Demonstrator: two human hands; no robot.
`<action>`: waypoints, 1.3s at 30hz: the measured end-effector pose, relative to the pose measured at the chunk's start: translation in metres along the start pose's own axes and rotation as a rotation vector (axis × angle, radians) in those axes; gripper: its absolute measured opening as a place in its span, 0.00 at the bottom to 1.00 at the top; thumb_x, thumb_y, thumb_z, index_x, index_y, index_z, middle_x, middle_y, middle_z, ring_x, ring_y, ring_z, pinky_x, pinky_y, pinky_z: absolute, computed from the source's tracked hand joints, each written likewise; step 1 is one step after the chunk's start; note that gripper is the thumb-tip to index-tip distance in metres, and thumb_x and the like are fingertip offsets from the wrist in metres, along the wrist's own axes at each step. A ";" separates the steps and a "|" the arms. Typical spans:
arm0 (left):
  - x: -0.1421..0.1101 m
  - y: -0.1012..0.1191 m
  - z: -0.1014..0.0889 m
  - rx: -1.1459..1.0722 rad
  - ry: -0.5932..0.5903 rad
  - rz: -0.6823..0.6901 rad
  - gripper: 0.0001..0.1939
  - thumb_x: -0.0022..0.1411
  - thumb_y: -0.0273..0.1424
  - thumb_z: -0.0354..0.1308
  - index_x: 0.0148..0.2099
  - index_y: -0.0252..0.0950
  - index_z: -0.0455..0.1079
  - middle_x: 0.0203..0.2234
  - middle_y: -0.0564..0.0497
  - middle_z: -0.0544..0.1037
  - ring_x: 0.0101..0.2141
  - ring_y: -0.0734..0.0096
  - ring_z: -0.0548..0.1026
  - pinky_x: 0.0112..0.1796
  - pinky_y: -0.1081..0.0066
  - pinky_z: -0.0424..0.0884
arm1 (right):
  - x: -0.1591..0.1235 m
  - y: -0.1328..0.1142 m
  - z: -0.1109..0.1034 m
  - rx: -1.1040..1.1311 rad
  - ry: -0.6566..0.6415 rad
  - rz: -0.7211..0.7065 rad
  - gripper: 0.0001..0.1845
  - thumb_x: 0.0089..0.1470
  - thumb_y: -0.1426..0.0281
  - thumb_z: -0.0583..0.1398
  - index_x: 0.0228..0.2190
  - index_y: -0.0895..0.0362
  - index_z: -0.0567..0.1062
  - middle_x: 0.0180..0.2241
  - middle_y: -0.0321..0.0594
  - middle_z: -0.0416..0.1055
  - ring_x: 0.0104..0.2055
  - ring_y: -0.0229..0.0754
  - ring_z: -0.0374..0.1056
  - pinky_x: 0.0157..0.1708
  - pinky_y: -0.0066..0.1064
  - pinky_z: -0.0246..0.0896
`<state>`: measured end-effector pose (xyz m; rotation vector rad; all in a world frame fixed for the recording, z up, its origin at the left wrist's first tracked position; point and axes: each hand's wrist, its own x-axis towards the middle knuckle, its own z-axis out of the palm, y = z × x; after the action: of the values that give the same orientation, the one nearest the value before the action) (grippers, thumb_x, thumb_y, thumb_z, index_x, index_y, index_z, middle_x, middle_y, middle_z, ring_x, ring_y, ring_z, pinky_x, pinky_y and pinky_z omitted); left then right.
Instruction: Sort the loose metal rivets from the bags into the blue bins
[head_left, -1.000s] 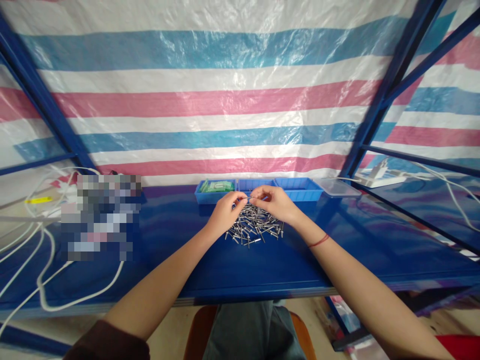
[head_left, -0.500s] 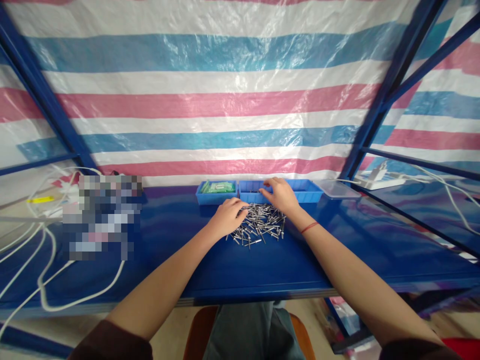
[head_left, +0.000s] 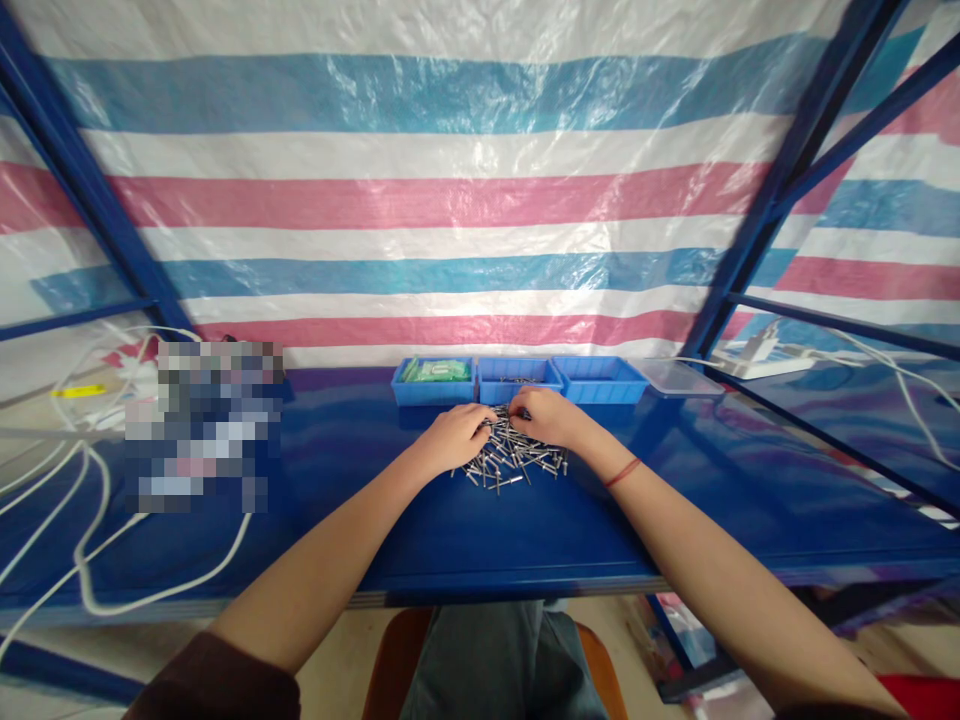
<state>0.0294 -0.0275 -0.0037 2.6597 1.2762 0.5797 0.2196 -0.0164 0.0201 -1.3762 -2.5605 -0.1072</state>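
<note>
A loose heap of silver blind rivets (head_left: 510, 462) lies on the blue table. Over the heap's left side is my left hand (head_left: 456, 437), its fingers curled down and the thumb drawn in. My right hand (head_left: 545, 416) reaches into the back right of the heap with fingers and thumb bent together. Both sets of fingertips are among the rivets, and whatever they grip is hidden. Just behind the hands stands the middle blue bin (head_left: 519, 378), with a few rivets at its bottom.
Left of the middle bin, another blue bin (head_left: 433, 392) contains green-and-clear packets (head_left: 436, 371). A third blue bin (head_left: 600, 381) stands on the right, beside a clear plastic lid (head_left: 681, 378). White cables (head_left: 86, 560) run over the table's left; a power strip (head_left: 761, 358) sits far right.
My hands were together over the heap, pinching a thin piece. They parted, my right hand moving over the middle bin, then back down to the heap. My left hand lowered onto the heap.
</note>
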 end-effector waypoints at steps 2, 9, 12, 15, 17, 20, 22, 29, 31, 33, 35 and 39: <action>0.000 0.000 0.000 -0.006 0.000 -0.001 0.12 0.63 0.27 0.47 0.47 0.38 0.67 0.46 0.48 0.74 0.48 0.63 0.70 0.50 0.62 0.66 | -0.001 -0.002 -0.001 -0.036 0.002 0.021 0.13 0.53 0.72 0.53 0.30 0.60 0.77 0.35 0.45 0.73 0.36 0.41 0.69 0.37 0.28 0.57; 0.000 -0.001 0.001 -0.023 0.018 0.018 0.10 0.63 0.27 0.47 0.45 0.38 0.67 0.45 0.49 0.74 0.47 0.65 0.71 0.49 0.64 0.66 | 0.000 0.001 -0.003 -0.043 -0.049 0.080 0.12 0.53 0.70 0.55 0.34 0.58 0.78 0.38 0.45 0.73 0.38 0.42 0.69 0.38 0.28 0.58; 0.000 -0.002 0.001 -0.025 0.016 0.028 0.10 0.63 0.28 0.48 0.45 0.38 0.67 0.45 0.49 0.74 0.47 0.65 0.71 0.49 0.64 0.66 | 0.001 0.000 -0.004 -0.061 -0.092 0.083 0.12 0.53 0.69 0.56 0.34 0.56 0.78 0.37 0.44 0.74 0.40 0.43 0.69 0.38 0.28 0.58; 0.000 -0.003 0.003 -0.021 0.011 0.039 0.10 0.63 0.29 0.48 0.45 0.39 0.67 0.45 0.49 0.73 0.47 0.65 0.70 0.49 0.63 0.66 | 0.001 -0.006 -0.005 -0.110 -0.096 0.106 0.12 0.53 0.72 0.55 0.33 0.56 0.78 0.38 0.44 0.74 0.40 0.44 0.70 0.37 0.29 0.59; 0.000 -0.004 0.003 -0.020 0.012 0.043 0.11 0.63 0.30 0.48 0.46 0.39 0.67 0.46 0.49 0.73 0.48 0.65 0.70 0.50 0.63 0.66 | 0.001 -0.011 -0.005 -0.140 -0.074 0.126 0.13 0.52 0.74 0.53 0.33 0.57 0.78 0.39 0.45 0.73 0.40 0.44 0.70 0.36 0.29 0.59; 0.000 -0.004 0.004 -0.020 0.012 0.042 0.11 0.64 0.31 0.48 0.46 0.39 0.67 0.46 0.49 0.73 0.48 0.65 0.70 0.50 0.63 0.65 | 0.001 -0.015 -0.005 -0.161 -0.061 0.137 0.13 0.53 0.74 0.52 0.33 0.58 0.77 0.40 0.47 0.73 0.39 0.44 0.70 0.35 0.30 0.60; 0.000 -0.003 0.004 -0.016 0.008 0.040 0.11 0.64 0.31 0.48 0.46 0.39 0.67 0.46 0.49 0.73 0.48 0.65 0.70 0.50 0.63 0.66 | 0.001 -0.016 -0.005 -0.166 -0.073 0.138 0.13 0.54 0.73 0.52 0.33 0.58 0.76 0.40 0.47 0.72 0.40 0.45 0.70 0.35 0.31 0.60; -0.001 -0.001 0.002 0.002 -0.007 0.028 0.11 0.63 0.32 0.48 0.47 0.39 0.67 0.47 0.49 0.72 0.48 0.64 0.69 0.50 0.62 0.65 | 0.002 -0.017 -0.005 -0.214 -0.105 0.135 0.13 0.56 0.73 0.50 0.34 0.59 0.75 0.40 0.49 0.71 0.40 0.47 0.71 0.34 0.32 0.61; -0.001 0.000 0.001 0.004 -0.011 0.025 0.12 0.63 0.32 0.48 0.47 0.39 0.67 0.47 0.49 0.72 0.49 0.64 0.69 0.50 0.63 0.65 | 0.001 -0.017 -0.005 -0.219 -0.095 0.131 0.13 0.56 0.74 0.50 0.35 0.59 0.74 0.40 0.49 0.71 0.39 0.47 0.71 0.33 0.33 0.61; -0.001 0.000 0.001 0.009 -0.015 0.027 0.12 0.63 0.32 0.48 0.47 0.39 0.67 0.48 0.49 0.72 0.49 0.64 0.69 0.50 0.63 0.65 | 0.000 -0.016 -0.004 -0.215 -0.089 0.134 0.14 0.56 0.74 0.49 0.36 0.59 0.74 0.40 0.50 0.71 0.38 0.47 0.71 0.33 0.33 0.61; -0.001 0.000 0.001 0.013 -0.018 0.030 0.12 0.63 0.32 0.48 0.47 0.39 0.67 0.48 0.49 0.72 0.49 0.64 0.69 0.50 0.64 0.65 | 0.000 -0.014 -0.004 -0.209 -0.099 0.142 0.14 0.56 0.73 0.49 0.36 0.60 0.74 0.40 0.50 0.71 0.38 0.47 0.71 0.34 0.33 0.61; -0.001 0.001 0.001 0.018 -0.024 0.028 0.12 0.63 0.32 0.48 0.48 0.39 0.66 0.48 0.49 0.71 0.49 0.64 0.69 0.50 0.63 0.65 | 0.001 -0.013 -0.003 -0.196 -0.118 0.168 0.12 0.54 0.73 0.51 0.35 0.59 0.74 0.41 0.49 0.71 0.40 0.49 0.70 0.34 0.33 0.62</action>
<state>0.0296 -0.0284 -0.0043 2.6950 1.2463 0.5405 0.2086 -0.0235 0.0240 -1.7113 -2.5726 -0.2618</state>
